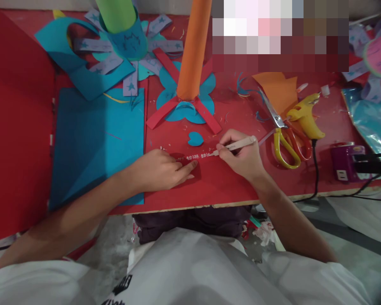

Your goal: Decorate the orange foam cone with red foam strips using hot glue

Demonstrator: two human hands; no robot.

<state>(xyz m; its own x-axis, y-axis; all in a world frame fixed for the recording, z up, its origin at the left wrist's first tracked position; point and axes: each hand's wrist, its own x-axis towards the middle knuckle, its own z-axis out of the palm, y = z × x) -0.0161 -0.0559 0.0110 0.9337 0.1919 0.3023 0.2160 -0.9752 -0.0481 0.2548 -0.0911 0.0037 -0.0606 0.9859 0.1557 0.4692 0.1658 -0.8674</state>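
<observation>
My right hand (241,156) is closed round a pale pen (236,145), whose tip touches a narrow red paper strip (195,157) with white writing on it. My left hand (160,170) lies on the left part of that strip, fingers stretched out and pressed flat against it. The strip rests on the red board (228,178). A small blue paper heart (195,138) lies just above the strip.
A large blue sheet (95,140) lies left of my hands. Behind stand an orange paper tube (193,51) on blue and red cut-outs and a green tube (117,17). At the right lie yellow-handled scissors (284,140), a yellow glue gun (306,116) and a purple socket block (346,161).
</observation>
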